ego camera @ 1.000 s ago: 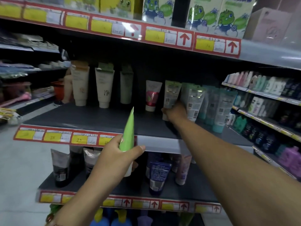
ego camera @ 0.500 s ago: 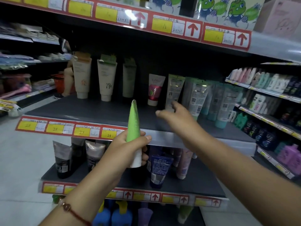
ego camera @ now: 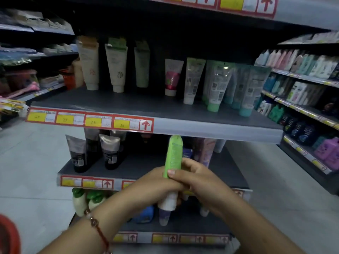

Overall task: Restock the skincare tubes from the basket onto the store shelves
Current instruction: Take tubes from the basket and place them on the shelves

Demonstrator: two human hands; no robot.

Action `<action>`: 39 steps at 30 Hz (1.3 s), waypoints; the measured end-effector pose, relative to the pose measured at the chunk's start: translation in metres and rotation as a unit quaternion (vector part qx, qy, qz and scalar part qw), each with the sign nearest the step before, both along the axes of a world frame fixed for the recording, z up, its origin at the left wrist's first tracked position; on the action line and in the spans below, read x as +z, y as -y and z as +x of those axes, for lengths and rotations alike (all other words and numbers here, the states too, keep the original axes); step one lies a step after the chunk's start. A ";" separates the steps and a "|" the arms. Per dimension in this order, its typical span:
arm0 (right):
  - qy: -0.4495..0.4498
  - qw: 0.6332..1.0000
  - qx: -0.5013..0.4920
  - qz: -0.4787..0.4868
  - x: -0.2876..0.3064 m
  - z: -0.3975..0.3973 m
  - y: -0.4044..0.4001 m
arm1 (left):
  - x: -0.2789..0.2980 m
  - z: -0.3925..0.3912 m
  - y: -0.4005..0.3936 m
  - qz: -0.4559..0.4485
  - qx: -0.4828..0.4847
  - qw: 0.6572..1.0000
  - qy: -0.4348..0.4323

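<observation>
Both hands, left hand [ego camera: 154, 182] and right hand [ego camera: 194, 178], grip the green tube [ego camera: 173, 156] below the half-filled shelf [ego camera: 201, 128], not yet placed.

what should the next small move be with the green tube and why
Probably lift the green tube to the upper shelf and stand it cap-down beside the green-capped tubes. Both the left hand and right hand hold it below that shelf, cap down, and those tubes look like the closest match.
</observation>
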State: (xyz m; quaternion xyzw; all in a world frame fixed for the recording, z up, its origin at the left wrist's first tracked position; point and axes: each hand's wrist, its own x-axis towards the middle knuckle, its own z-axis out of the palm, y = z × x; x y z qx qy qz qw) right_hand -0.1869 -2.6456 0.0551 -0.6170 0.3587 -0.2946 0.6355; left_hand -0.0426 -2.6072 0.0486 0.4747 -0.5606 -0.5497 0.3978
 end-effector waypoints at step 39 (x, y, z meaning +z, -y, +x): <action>-0.331 0.839 -0.411 0.136 -0.287 -0.104 0.077 | -0.190 0.059 0.013 0.187 -0.206 0.757 0.591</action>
